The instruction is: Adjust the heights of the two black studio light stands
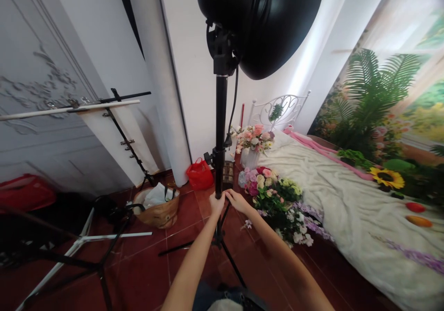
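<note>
A black light stand (221, 116) rises upright in front of me, bearing a large black studio lamp (263, 19) at its top. Low on the pole, my left hand (217, 204) is closed around it. My right hand (237, 201) meets the same spot from the right, its fingers bent together against the stand; what exactly they pinch there is hidden. Above both hands sits a collar with a clamp knob (208, 157). A black cable (236, 102) hangs from the lamp, its plug beside the pole. The stand's legs (233, 262) spread over the red tiled floor.
Artificial flowers (267, 186) stand close on the right, beside a bed with a cream blanket (305, 163). A red bag (200, 174) and a woven basket (163, 211) lie left of the stand. Farther left are white poles (114, 237) and a backdrop stand (121, 133).
</note>
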Demonstrator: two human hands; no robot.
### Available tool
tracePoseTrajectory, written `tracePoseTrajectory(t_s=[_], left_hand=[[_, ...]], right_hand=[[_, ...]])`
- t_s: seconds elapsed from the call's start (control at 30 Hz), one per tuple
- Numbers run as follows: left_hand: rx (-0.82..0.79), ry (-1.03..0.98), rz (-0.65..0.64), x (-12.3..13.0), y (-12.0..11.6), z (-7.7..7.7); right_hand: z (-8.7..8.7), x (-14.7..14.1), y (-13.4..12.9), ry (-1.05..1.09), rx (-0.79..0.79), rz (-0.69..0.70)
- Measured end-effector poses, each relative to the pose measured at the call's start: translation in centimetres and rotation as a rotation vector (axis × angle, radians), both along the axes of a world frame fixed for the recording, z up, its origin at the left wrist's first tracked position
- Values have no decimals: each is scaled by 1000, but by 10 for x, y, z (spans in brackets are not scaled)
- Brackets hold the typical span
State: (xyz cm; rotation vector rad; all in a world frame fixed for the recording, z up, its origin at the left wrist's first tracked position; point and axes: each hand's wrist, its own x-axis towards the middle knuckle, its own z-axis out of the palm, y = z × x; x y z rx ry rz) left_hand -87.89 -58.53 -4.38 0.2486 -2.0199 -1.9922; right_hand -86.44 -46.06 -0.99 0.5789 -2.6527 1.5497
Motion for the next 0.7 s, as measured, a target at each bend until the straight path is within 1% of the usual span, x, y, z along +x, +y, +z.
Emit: tracePoseTrajectory(t_s=[0.07,0.13,0.2,0.23,0.3,0.33,0.37,0.43,0.47,0.53,0.6,0.63,0.7], left_hand=[[6,-5,-1,0,1,1],[11,-11,-5,0,1,0],[7,-6,-2,0,1,1],[3,-2,3,0,1,1],[-1,-5,20,1,0,2],[0,-10,27,1,1,3],[0,-14,31,1,1,4],[-5,-14,22,1,1,4],[-7,-10,15,1,1,3],[-2,-3,5,1,0,2],[7,6,1,1,0,1],[6,12,-3,1,0,1],[-3,20,-16,1,0,1]], right_hand=[[-6,-2,-1,-51,31,-71],[-10,-3,-2,-121,13,-160],[-12,-4,-5,-298,-43,-237],[-11,-5,-7,-428,-78,-256],[-8,-8,-10,-682,-143,-250],[-6,-9,-11,-753,-153,-238],[-4,-10,-11,-772,-142,-230],[-2,-10,-10,-696,-93,-243],[-2,-9,-8,-597,-74,-255],[-3,-5,-4,-314,-48,-244],[-5,2,0,-36,-14,-176],[-7,5,2,58,8,-139],[-10,11,7,112,35,-91]])
